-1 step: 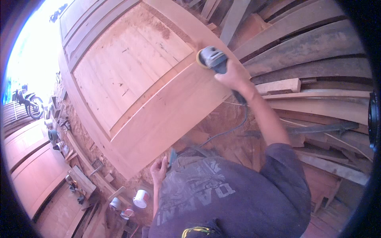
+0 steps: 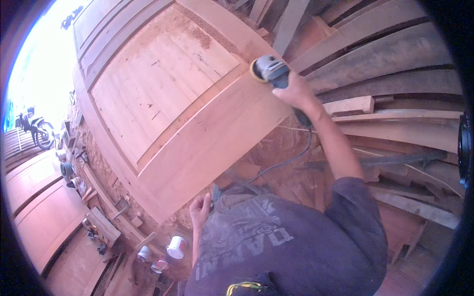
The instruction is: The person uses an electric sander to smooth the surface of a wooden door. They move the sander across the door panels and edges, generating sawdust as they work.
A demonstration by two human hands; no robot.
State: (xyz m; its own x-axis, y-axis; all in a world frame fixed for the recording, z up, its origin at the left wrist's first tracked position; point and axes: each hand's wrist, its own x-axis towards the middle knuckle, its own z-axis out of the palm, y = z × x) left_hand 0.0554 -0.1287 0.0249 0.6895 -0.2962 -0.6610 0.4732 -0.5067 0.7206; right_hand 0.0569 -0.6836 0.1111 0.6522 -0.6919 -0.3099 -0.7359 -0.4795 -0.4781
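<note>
My right hand [image 2: 295, 92] is wrapped round the body of an angle grinder [image 2: 272, 69], grey and dark, with a yellow-rimmed disc. The disc lies at the right end of a wide rail of a panelled wooden door [image 2: 212, 133]; whether it touches the wood is hard to tell. From the grinder a dark cord [image 2: 291, 163] loops down toward my waist. My left hand [image 2: 200, 207] is closed beside my shirt, just off the door's near edge. A bluish object [image 2: 216, 192] shows next to its fingers, and what the fingers hold is unclear.
Long boards [image 2: 380, 64] are stacked along the right. Sawdust lies on the door's recessed panel [image 2: 163, 84] and the ground. At lower left are a white bucket [image 2: 176, 247] and more wooden panels [image 2: 49, 202]. A motorcycle [image 2: 38, 129] stands at far left.
My right hand and the grinder have shifted slightly right, toward the door's edge, and the cord has swung with them. My left hand has barely moved.
</note>
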